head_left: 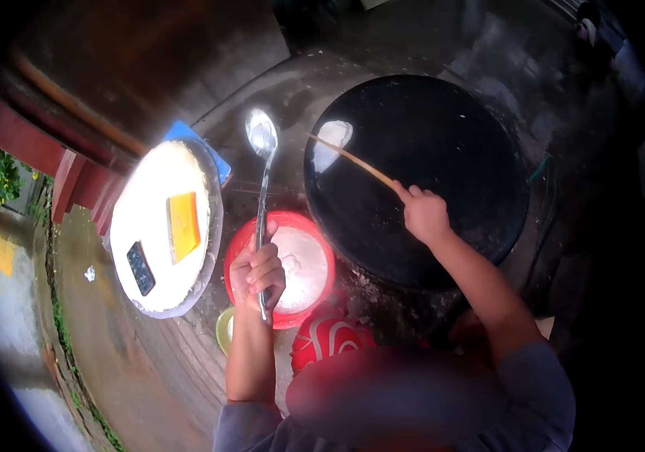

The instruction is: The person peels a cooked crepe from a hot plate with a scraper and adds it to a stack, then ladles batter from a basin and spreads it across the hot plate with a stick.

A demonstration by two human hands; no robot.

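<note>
My left hand (260, 269) is closed round the handle of a metal ladle (262, 135), held upright beside and partly over a red bowl (325, 245) of pale batter or flour (303, 267). In my right hand (425, 213) is a thin wooden stick (371, 169), my index finger stretched along it. The stick points left across a round black griddle (428, 143). Its tip is at a small white patch (332, 147) near the griddle's left edge; whether it touches cannot be told.
On the left, a large round tray (213, 218) bears a white layer, with a yellow-orange object (184, 226) and a dark rectangular one (141, 268) on it. Behind lies something blue (221, 164). A small green bowl (222, 330) stands below the red bowl.
</note>
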